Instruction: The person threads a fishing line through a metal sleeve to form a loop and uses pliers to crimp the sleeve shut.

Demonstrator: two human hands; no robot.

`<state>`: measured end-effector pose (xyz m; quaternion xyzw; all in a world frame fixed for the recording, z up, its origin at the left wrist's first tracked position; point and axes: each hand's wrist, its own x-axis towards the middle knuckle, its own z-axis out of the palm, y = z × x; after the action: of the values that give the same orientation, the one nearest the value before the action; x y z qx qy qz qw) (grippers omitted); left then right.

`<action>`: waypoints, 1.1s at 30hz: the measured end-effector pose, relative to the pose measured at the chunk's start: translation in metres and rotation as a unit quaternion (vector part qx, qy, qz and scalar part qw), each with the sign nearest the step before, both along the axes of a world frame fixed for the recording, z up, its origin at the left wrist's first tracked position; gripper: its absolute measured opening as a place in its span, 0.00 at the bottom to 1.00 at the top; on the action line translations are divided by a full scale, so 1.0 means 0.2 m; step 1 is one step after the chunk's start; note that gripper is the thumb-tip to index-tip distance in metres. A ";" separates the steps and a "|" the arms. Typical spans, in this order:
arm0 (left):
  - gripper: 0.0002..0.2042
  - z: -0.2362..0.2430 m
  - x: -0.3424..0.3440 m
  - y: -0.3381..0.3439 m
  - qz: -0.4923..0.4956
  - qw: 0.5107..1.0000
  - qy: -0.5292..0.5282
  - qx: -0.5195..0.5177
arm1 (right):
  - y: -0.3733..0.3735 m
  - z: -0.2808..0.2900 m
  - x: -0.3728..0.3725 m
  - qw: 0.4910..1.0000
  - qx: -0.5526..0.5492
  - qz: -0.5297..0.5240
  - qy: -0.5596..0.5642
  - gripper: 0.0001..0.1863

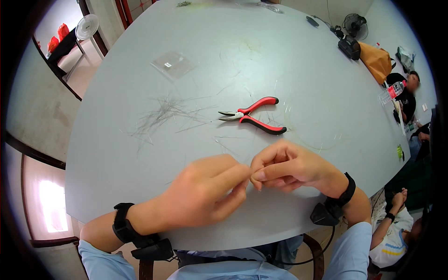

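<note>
My left hand and my right hand meet at the fingertips low in the middle of the head view, both with fingers curled and pinched. Whatever lies between the fingertips is too small or hidden to make out. Just beyond them, red-and-black pliers lie with jaws slightly apart on the pale grey table. A loose pile of thin, straight wire-like strands is spread left of the pliers. Above that pile lies a small clear plastic bag with a white label.
Along the right edge are a black device, an orange bag, a plastic bottle and a small green item. A person in black and one in white sit at right. A fan stands behind.
</note>
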<state>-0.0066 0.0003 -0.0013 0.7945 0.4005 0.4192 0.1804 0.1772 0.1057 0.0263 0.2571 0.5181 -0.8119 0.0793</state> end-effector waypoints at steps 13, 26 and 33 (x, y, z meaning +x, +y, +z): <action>0.12 -0.03 -0.01 0.03 0.017 0.983 0.104 0.149 | 0.01 -0.02 0.00 0.999 0.015 -0.040 0.007 0.10; 0.13 -0.01 -0.01 0.00 0.034 0.989 0.097 0.104 | 0.01 -0.03 0.00 0.999 -0.003 -0.037 0.012 0.09; 0.12 -0.02 0.00 0.01 0.046 0.993 0.075 0.083 | -0.01 0.00 -0.01 0.994 0.104 -0.023 -0.008 0.10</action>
<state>-0.0073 0.0019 -0.0043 0.8170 0.4127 0.3976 0.0640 0.1760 0.1037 0.0260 0.2824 0.5931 -0.7531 0.0373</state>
